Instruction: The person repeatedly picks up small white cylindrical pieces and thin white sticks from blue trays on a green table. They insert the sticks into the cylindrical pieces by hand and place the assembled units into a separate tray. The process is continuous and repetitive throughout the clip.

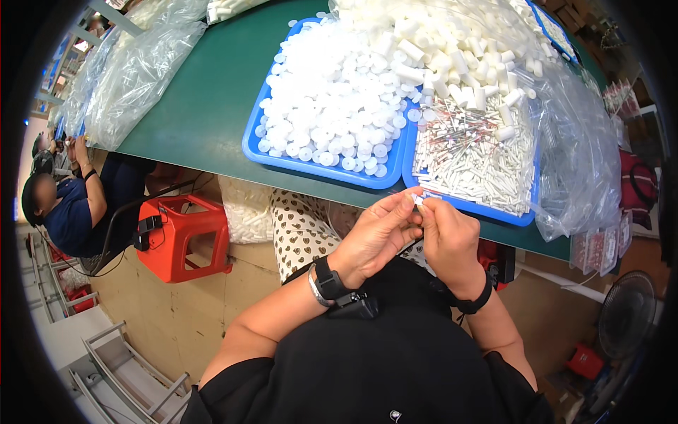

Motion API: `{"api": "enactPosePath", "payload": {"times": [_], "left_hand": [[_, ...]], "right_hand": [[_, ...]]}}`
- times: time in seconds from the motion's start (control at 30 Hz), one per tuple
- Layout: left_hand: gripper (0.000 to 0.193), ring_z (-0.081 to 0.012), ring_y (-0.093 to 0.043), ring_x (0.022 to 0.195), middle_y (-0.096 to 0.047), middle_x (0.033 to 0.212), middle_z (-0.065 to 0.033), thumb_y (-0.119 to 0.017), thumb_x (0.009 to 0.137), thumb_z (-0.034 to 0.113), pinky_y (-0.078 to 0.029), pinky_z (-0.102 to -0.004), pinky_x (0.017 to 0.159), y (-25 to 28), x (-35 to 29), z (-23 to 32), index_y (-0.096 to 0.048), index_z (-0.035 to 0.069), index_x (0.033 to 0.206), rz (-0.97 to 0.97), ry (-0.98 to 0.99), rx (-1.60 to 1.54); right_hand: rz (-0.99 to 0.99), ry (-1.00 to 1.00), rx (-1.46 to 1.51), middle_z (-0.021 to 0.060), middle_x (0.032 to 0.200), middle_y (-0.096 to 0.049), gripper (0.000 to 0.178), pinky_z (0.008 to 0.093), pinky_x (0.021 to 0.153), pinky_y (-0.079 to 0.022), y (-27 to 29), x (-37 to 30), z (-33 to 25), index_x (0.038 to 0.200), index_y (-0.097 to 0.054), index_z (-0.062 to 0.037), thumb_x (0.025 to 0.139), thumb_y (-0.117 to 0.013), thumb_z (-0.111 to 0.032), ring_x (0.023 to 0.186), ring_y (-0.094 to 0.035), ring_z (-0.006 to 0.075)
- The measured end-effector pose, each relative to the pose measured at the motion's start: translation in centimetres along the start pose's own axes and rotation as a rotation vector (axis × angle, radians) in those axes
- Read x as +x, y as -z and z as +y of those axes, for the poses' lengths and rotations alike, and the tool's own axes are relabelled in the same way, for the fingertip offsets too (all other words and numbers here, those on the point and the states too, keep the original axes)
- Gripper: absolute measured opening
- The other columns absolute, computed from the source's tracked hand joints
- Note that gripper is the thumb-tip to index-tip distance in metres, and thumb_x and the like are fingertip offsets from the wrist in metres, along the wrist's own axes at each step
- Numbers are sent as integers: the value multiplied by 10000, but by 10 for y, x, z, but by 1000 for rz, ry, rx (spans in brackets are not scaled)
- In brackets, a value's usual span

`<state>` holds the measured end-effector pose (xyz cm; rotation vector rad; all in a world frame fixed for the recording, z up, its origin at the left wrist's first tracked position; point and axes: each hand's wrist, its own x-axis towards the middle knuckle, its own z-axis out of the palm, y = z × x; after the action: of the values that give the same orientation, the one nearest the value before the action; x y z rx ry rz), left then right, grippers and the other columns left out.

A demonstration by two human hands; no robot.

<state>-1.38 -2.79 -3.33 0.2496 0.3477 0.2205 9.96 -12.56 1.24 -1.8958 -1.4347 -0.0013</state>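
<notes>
- From my end, I had both hands meeting just in front of the blue trays, near the tabletop edge.
- Left hand (378,237): thumb and index finger pinched on a small white piece (418,200); other fingers loosely curled.
- Right hand (452,233): thumb and forefinger gripped the same piece from the other side, remaining fingers folded in. Piece too small on my feed for me to tell its exact form.
- Piece sat between the two sets of fingertips, by the near corner of the right tray (487,210).
- Right tray held thin white sticks (480,173), some with reddish strands on top. Thick white cylinders (452,60) were heaped over its far end.
- Left tray (318,172), just beside it, was piled with translucent white discs (318,106).
- Clear plastic bag (579,155) lay along the right tray's outer side, on the green tabletop (191,106).
- Black bands on both wrists.
- Off to the left I saw a red stool (159,247) and, beyond it, a seated co-worker (70,212). Fan (627,314) stood at far right.
</notes>
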Motion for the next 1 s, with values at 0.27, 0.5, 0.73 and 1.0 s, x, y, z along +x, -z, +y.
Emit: {"api": "enactPosePath", "payload": {"times": [0.27, 0.5, 0.73, 1.0], "left_hand": [[368, -81, -594, 870, -635, 967, -1, -596, 988, 262, -495, -263, 794, -5, 2, 3, -555, 39, 1278, 33, -17, 72], [399, -111, -638, 923, -664, 1053, -56, -609, 982, 259, -519, -244, 781, -14, -5, 15, -556, 10, 1289, 166, -100, 286], [446, -165, -662, 959, -650, 1116, -131, -554, 1010, 258, -550, -280, 852, -16, -5, 19, -489, -39, 1337, 136, -77, 253], [417, -154, -657, 955, -657, 1115, -135, -539, 1018, 251, -543, -281, 868, -18, -4, 25, -509, -35, 1321, 173, -149, 247]], "right_hand": [[-88, -355, 413, 145, 716, -658, 82, 329, 525, -494, 0, -2, -1, 930, -628, 9, 939, -620, -72, 611, -672, 255], [-148, -339, 226, 146, 785, -688, 130, 357, 570, -508, 22, 8, 26, 967, -656, -2, 960, -593, -116, 656, -677, 292], [-136, -108, -580, 128, 913, -605, 42, 421, 674, -511, 40, 22, 83, 893, -631, -22, 861, -631, -49, 838, -620, 313], [-71, -127, -104, 142, 813, -625, 50, 388, 606, -488, 44, 21, 49, 875, -606, -8, 842, -643, -6, 710, -625, 308]]}}
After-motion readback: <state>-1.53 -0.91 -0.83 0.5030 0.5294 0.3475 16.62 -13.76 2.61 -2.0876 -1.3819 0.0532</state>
